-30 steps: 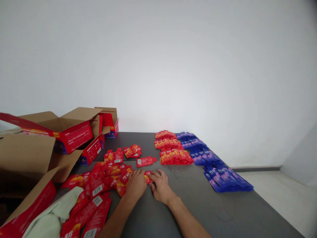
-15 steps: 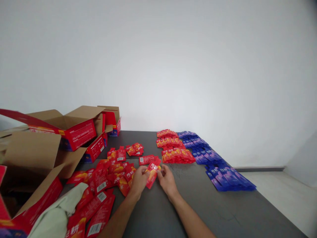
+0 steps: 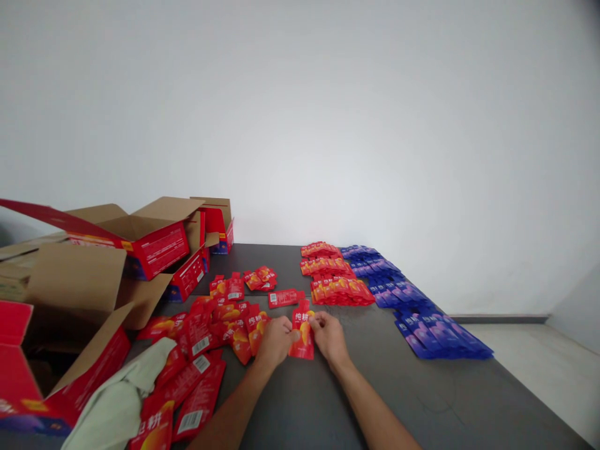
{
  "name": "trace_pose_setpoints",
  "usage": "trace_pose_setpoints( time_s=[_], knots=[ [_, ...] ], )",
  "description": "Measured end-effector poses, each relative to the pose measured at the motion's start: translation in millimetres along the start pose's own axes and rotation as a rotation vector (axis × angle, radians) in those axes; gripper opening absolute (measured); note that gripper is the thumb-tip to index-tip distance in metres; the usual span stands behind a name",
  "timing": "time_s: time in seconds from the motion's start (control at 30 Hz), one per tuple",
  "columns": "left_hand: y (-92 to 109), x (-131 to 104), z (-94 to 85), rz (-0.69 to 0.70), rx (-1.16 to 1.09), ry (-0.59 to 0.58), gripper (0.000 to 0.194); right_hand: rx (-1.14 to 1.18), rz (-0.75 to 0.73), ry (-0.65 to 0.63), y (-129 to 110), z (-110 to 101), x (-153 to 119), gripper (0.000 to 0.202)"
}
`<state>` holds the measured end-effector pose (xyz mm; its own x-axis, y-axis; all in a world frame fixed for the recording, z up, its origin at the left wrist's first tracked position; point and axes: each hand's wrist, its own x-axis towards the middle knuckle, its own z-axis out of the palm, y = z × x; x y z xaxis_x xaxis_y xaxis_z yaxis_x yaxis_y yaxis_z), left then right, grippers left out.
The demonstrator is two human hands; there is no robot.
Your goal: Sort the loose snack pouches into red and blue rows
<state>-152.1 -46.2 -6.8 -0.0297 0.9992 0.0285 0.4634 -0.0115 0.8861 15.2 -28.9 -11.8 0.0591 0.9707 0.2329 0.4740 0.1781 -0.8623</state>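
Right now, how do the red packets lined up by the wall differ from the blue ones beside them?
The red packets show orange artwork, while the blue packets show pale purple artwork. The red ones form three groups, whereas the blue groups reach farther toward the near side of the table. Both lie flat in overlapping, fanned rows.

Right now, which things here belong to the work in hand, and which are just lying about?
In the work, by the look of it:
- red pouch, between left hand and right hand
- loose pouches, left
- red rows and blue rows, right

Probably just lying about:
- cloth, by the loose pouches
- open boxes, far left; whether they matter, I can't tell
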Motion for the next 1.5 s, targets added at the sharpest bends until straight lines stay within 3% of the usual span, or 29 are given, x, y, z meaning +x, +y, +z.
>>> trace_pose_setpoints(
  time_s=[0.17,0.27,0.43,0.57,0.67,0.83,1.07,1.23,1.5],
  knots=[
    [2,-6,8.1,0.067,0.321,-0.006,0.032,-0.217,-0.022,-0.016,7,0,0,0.038],
    [3,-12,15.6,0.121,0.466,-0.058,0.025,-0.358,-0.077,-0.067,6,-1,-2,0.032],
    [4,-15,16.6,0.264,0.588,-0.046,0.020,-0.587,-0.230,-0.034,-11,-3,-13,0.034],
    [0,-15,4.0,0.368,0.664,-0.040,0.030,-0.596,-0.332,-0.202,-21,-5,-21,0.036],
    [-6,-14,-7.6,0.324,0.763,-0.018,0.029,-0.596,-0.328,-0.281,-19,-4,-24,0.035],
    [-8,-9,-18.0,0.167,0.909,0.079,0.025,-0.624,-0.300,-0.273,-10,-1,-21,0.034],
    [6,28,-11.5,0.213,0.866,0.124,0.035,-0.632,-0.300,-0.284,-5,2,-19,0.036],
    [4,55,-2.1,0.207,0.849,0.125,0.046,-0.614,-0.308,-0.258,-6,1,-19,0.032],
    [6,38,0.9,0.189,0.914,0.120,0.035,-0.617,-0.289,-0.255,-6,2,-18,0.031]
  ],
)
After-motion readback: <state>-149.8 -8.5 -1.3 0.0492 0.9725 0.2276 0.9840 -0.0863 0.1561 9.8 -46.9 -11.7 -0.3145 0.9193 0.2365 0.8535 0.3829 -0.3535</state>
